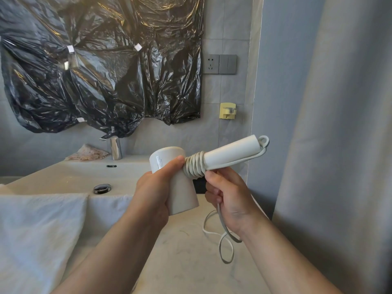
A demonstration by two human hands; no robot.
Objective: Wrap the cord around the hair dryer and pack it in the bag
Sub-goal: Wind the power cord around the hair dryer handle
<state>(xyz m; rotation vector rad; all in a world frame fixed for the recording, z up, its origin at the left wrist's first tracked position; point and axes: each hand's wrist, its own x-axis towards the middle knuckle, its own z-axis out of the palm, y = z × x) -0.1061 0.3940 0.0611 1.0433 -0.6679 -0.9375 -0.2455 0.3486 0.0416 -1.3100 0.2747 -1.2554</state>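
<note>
Wrapping is partway: the left hand (152, 187) has its grip closed on the hair dryer (176, 179) barrel above the worktop (186, 262); several cord (194, 166) turns circle the handle. The right hand (229, 196) pinches the slack cord, loops dangling. No bag visible.

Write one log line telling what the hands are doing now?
left hand: holds hair dryer | right hand: holds cord | cord: partly wrapped on handle, rest hanging | bag: unseen
</note>
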